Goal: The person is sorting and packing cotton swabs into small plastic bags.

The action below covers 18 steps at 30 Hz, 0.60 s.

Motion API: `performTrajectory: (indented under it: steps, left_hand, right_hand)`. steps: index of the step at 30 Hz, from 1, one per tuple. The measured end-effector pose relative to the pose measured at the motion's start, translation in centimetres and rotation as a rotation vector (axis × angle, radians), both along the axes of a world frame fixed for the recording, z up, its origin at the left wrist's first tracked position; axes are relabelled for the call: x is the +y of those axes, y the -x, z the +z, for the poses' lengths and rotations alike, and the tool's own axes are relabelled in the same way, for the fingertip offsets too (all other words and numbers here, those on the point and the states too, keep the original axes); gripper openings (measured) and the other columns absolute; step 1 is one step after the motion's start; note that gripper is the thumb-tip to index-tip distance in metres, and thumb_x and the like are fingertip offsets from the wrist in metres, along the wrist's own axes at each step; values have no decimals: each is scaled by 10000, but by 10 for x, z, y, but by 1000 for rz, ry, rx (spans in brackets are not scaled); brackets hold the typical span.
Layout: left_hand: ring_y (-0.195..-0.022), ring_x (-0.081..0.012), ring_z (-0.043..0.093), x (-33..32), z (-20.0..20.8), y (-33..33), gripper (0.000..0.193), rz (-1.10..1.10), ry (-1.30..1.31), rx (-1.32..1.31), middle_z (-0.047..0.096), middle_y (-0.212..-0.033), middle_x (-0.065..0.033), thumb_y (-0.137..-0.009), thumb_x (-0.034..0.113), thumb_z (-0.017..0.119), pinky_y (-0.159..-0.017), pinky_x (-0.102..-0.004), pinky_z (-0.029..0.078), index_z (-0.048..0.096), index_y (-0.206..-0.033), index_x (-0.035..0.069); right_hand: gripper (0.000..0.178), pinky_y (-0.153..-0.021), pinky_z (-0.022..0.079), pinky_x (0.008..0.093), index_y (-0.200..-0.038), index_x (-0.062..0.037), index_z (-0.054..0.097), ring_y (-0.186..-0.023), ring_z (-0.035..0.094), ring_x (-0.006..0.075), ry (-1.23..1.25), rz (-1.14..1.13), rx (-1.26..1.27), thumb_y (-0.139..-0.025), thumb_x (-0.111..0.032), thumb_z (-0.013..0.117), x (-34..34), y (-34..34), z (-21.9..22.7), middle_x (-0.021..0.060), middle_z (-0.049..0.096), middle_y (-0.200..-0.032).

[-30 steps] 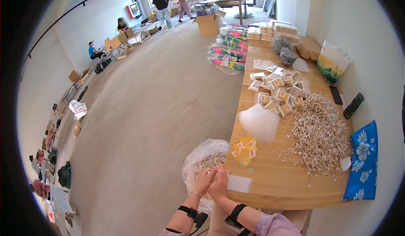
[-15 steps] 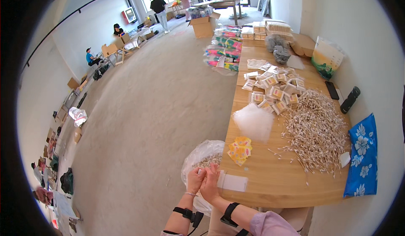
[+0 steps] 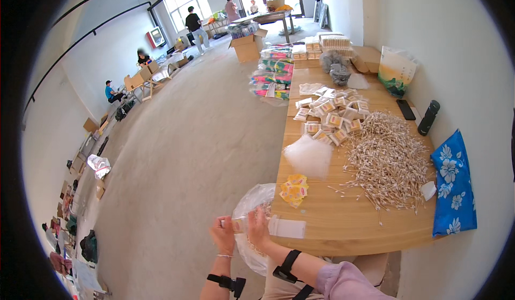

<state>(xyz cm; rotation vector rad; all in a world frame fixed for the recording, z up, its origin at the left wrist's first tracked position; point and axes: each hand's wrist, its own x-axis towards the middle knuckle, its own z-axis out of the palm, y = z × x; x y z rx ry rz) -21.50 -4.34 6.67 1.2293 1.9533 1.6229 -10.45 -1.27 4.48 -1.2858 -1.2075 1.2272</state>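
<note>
My left hand [image 3: 223, 236] is closed in a pinch on one end of a small clear packet [image 3: 238, 225] with a yellowish mark inside. Beside the packet's other end is my right hand [image 3: 259, 228], its fingers stretched upward; whether they touch the packet is hard to make out. Below both hands, a large clear plastic bag [image 3: 252, 196] with many cotton swabs in it hangs beside the table edge. A white card-like piece [image 3: 289, 228] lies at the table's near-left corner, close to my right wrist. Farther along sit yellow printed cards [image 3: 294, 189] and a stack of clear bags [image 3: 308, 157].
A big heap of loose cotton swabs [image 3: 389, 158] covers the table's [image 3: 343, 230] right part. Filled packets [image 3: 333, 112] lie behind it. A blue floral pouch [image 3: 454, 184], a black bottle [image 3: 428, 118] and a phone [image 3: 406, 109] line the wall side. People are in the background.
My hands were together over the bag and have moved apart, the left one leftward. The small packet now shows between them. The view has shifted slightly.
</note>
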Motion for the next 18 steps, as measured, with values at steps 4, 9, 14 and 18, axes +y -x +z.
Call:
performTrajectory:
  steps: [4,9,14,18]
  left_hand:
    - [-631,-84,468,-4,-12,-71,306,68,-77,-102,561,-709,-12,-913,316,606,-543,-279,426,581,-840,20]
    - [-683,-82,470,-1,-20,-164,329,-54,-120,-510,548,-741,-14,-924,367,592,-553,-263,425,523,-867,51]
    - [-682,-72,519,4,-9,-237,274,-243,-119,-920,562,-771,6,-914,341,609,-564,-233,457,500,-858,97]
    - [-743,-89,577,-4,-5,-232,197,-748,185,-1067,612,-813,-2,-895,259,649,-632,-252,499,562,-919,84]
  right_hand:
    - [527,-971,382,455,-1245,-36,485,-1156,475,432,165,225,77,-965,-464,359,-5,-42,30,248,530,-1224]
    - [387,-822,451,502,-1028,-77,562,-938,579,407,-304,97,-418,-962,-418,392,-11,-121,47,183,584,-1002]
    - [285,-705,480,472,-923,-66,565,-843,595,378,-289,13,-636,-943,-325,448,-10,-191,66,169,581,-877]
    - [245,-679,489,448,-876,-60,573,-822,596,375,-332,93,-824,-920,-289,498,-8,-243,76,150,577,-852]
